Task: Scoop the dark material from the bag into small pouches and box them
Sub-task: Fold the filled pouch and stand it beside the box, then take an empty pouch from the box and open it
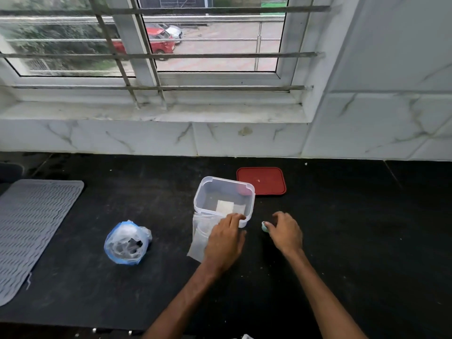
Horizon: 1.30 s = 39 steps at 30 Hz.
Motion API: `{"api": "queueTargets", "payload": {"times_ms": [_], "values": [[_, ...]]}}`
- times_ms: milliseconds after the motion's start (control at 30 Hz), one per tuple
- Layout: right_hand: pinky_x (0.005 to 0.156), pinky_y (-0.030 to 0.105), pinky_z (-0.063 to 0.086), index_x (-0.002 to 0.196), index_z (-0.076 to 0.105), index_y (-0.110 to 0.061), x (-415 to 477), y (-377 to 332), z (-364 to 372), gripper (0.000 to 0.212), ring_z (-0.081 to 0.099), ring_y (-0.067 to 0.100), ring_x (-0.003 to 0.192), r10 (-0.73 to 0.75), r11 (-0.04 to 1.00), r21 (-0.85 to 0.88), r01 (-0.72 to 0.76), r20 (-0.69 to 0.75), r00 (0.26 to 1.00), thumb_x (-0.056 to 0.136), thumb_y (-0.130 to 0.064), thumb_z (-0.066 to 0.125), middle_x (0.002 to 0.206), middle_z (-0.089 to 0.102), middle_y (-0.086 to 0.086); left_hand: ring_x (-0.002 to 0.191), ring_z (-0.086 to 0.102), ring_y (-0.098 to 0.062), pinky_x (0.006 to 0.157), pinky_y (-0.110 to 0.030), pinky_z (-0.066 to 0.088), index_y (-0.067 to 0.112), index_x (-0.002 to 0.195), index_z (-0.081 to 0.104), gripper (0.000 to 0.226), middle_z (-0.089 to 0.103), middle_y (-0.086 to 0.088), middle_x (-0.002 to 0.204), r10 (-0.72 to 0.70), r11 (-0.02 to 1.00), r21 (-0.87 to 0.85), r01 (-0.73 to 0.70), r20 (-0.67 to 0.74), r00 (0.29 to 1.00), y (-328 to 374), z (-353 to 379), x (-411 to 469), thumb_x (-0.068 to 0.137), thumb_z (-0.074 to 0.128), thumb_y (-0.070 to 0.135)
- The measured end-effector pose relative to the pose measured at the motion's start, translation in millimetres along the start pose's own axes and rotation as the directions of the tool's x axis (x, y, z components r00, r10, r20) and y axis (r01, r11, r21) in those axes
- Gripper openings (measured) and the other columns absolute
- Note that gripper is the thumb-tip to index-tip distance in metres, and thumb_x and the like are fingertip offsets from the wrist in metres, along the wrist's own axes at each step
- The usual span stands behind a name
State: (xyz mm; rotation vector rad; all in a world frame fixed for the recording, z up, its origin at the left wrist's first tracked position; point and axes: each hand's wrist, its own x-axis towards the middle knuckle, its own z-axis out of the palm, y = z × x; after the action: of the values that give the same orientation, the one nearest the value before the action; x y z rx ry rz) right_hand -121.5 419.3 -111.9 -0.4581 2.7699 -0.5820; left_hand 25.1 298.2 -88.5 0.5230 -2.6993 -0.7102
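Right of the clear box (203,192) the scoop (264,227) is touched by the curled right hand (285,233), grip unclear; pouches (199,237) are flattened under the left hand (226,238).

Soft daylight came to you from the far window (215,45). The black counter (342,228) looked dim, shadows were faint, straight lines bent near the edges, and the outdoors was blurred.

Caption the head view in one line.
Left hand rests on clear pouches beside the open plastic box; right hand touches a small teal object; bag sits left.
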Motion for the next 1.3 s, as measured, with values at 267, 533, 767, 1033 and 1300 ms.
{"api": "queueTargets", "payload": {"times_ms": [267, 533, 767, 1033, 1300], "values": [[0.086, 0.038, 0.051, 0.129, 0.055, -0.023, 5, 13, 28, 0.043, 0.052, 0.019, 0.114, -0.11, 0.983, -0.137, 0.12, 0.079, 0.991, 0.091, -0.039, 0.066, 0.124, 0.05, 0.0, 0.116, 0.055, -0.006, 0.098, -0.023, 0.048, 0.026, 0.134, 0.046, 0.038, 0.055, 0.006, 0.132, -0.037, 0.999, 0.008, 0.036, 0.126, 0.991, 1, 2, -21, 0.098, 0.054, 0.034], [0.075, 0.042, 0.051, 0.128, 0.057, -0.023, 2, -28, -20, 0.033, 0.066, 0.033, 0.099, -0.145, 0.953, 0.214, 0.216, -0.303, 0.942, 0.096, -0.031, 0.06, 0.111, 0.07, 0.009, 0.11, 0.059, -0.007, 0.093, -0.025, 0.051, 0.025, 0.129, 0.051, 0.035, 0.059, 0.006, 0.127, -0.18, 0.983, -0.046, 0.178, -0.052, 0.982, -28, -30, -18, 0.095, 0.059, 0.031], [0.081, 0.024, 0.051, 0.13, 0.062, -0.018, -30, -133, -42, 0.034, 0.065, 0.011, 0.089, -0.428, 0.703, 0.576, 0.417, -0.126, 0.895, 0.096, -0.015, 0.062, 0.105, 0.069, -0.001, 0.099, 0.059, -0.009, 0.086, -0.025, 0.049, 0.02, 0.122, 0.057, 0.031, 0.06, 0.006, 0.117, -0.345, 0.938, -0.19, 0.289, -0.437, 0.831, -96, -102, -25, 0.092, 0.065, 0.019], [0.079, 0.034, 0.055, 0.113, 0.061, -0.016, -115, -239, 63, 0.023, 0.065, 0.013, 0.076, -0.643, 0.764, 0.412, 0.497, 0.422, 0.639, 0.09, -0.014, 0.064, 0.093, 0.073, 0.006, 0.131, 0.04, -0.04, 0.11, -0.045, 0.031, 0.001, 0.133, 0.052, 0.079, 0.043, -0.023, 0.142, -0.789, 0.596, -0.192, 0.78, -0.321, 0.524, -233, -113, -102, 0.071, 0.086, 0.034], [0.092, 0.04, 0.047, 0.124, 0.056, -0.008, -110, -294, 112, 0.03, 0.059, 0.037, 0.114, -0.572, 0.694, -0.109, 0.711, 0.516, 0.638, 0.095, -0.01, 0.048, 0.126, 0.06, 0.016, 0.086, 0.063, -0.033, 0.071, -0.039, 0.045, 0.006, 0.09, 0.054, 0.014, 0.066, -0.012, 0.088, -0.874, 0.442, -0.486, 0.754, -0.044, 0.484, -250, -115, -88, 0.088, 0.066, 0.013]]}}
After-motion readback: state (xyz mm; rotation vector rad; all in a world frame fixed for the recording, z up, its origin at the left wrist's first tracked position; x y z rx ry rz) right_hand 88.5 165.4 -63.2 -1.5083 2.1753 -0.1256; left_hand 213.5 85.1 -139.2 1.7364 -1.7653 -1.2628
